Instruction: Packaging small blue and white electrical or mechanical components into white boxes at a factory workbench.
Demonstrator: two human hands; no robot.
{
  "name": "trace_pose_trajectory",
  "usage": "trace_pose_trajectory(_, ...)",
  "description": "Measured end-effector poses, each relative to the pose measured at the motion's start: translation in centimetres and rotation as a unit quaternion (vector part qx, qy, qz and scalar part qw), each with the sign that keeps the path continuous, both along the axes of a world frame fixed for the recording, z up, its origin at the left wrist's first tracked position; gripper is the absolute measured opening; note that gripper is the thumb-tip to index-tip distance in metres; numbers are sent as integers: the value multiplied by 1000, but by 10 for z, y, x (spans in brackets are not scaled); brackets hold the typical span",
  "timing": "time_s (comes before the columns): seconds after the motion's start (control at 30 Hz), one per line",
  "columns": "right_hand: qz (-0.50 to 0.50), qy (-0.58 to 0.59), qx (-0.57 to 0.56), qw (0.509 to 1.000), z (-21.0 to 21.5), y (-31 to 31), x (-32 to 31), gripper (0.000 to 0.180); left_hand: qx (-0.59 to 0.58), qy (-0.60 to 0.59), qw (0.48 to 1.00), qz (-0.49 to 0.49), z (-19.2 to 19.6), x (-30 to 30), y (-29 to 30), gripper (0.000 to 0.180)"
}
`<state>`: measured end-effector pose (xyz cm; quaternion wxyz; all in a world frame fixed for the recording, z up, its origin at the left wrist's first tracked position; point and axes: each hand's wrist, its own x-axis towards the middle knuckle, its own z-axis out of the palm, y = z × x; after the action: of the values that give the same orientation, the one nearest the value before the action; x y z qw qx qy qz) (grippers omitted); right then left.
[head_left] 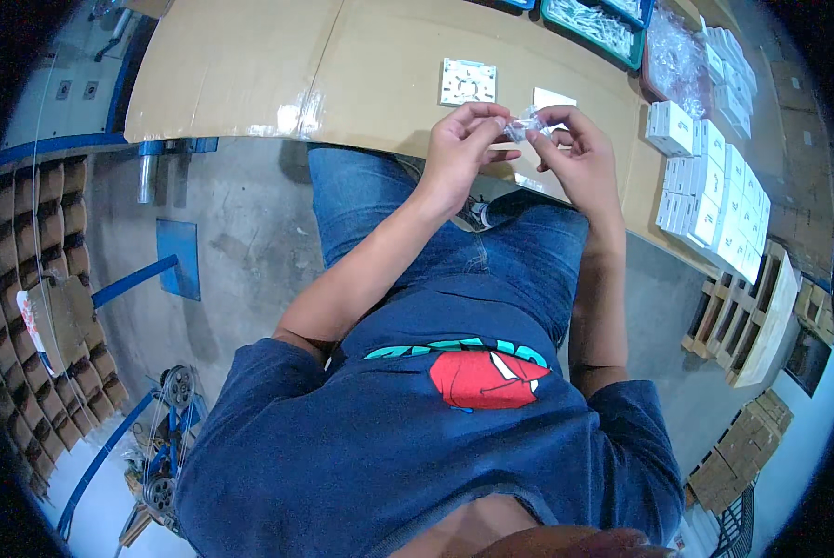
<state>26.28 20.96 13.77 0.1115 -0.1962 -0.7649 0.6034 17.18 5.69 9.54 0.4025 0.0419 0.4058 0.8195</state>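
Observation:
Between my two hands, over the table's near edge, is a small clear plastic bag (523, 126). My left hand (465, 147) pinches its left side between thumb and forefinger. The fingers of my right hand (577, 153) are closed on its right side. What the bag contains is too small to make out. Just beyond my left hand a square white plate with cut-outs (468, 82) lies flat on the table. A plain white piece (553, 97) lies behind my right hand, partly hidden by it.
Brown cardboard covers the table (380, 79). At the far right stand a green bin of small white parts (595, 26) and a reddish bin of clear plastic bags (674, 58). Stacked white boxes (714, 191) line the right edge. A wooden pallet (742, 316) is on the floor.

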Motion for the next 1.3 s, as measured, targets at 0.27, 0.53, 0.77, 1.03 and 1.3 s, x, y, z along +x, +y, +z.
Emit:
trace_pose_trajectory(0.27, -22, 14, -85, 996, 0, -1, 0, 20, -19, 19, 998, -55, -1, 0, -2, 29)
trace_pose_trajectory(0.53, -26, 15, -96, 995, -1, 3, 1, 16, 10, 39, 999, -28, -2, 1, 0, 28)
trace_pose_trajectory(0.77, -22, 5, -100, 995, 1, 3, 2, 14, 8, 48, 999, -11, -4, 1, 1, 26)
trace_pose_trajectory(1.03, -16, 11, -101, 995, 0, 2, 0, 15, 23, 15, 1000, 4, -2, 2, 2, 28)
trace_pose_trajectory(1.3, -19, -21, -74, 997, 5, -2, -2, 19, 27, -7, 1000, 8, -4, 2, 2, 31)
